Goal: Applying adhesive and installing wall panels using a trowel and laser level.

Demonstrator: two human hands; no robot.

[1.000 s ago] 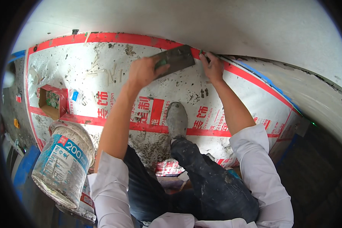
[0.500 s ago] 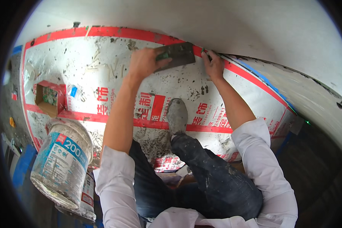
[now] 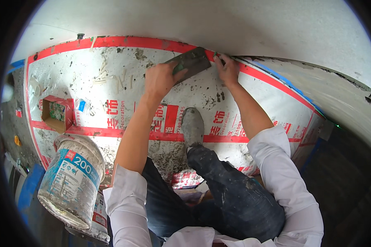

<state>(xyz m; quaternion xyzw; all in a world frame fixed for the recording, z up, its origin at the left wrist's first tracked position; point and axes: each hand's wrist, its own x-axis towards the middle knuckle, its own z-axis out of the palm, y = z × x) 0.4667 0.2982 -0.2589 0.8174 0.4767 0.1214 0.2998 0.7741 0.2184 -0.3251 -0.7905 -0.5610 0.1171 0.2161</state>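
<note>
My left hand point(image 3: 160, 80) is wrapped round the green handle of a dark rectangular plastering trowel point(image 3: 196, 64). The trowel's blade lies slanted above the film-covered surface, close to its red border. Just right of the blade, my right hand point(image 3: 228, 71) is closed round a small green-handled tool point(image 3: 215, 54). Only the handle's tip shows clearly; the rest is hidden by the fingers. Both hands are near the foot of the pale wall point(image 3: 251, 29).
White protective sheeting point(image 3: 152, 92) with red bands, spattered with dark marks, lies under my shoe point(image 3: 192, 125). At the left stand a dirty white-and-blue bucket point(image 3: 76, 177) and an open cardboard box point(image 3: 55, 113) with bits inside. Blue tape point(image 3: 284, 82) follows the wall's right edge.
The trowel has tilted, its right end still up by the red border and its left end lower. My left hand has moved slightly right and down. My right hand has shifted a little left.
</note>
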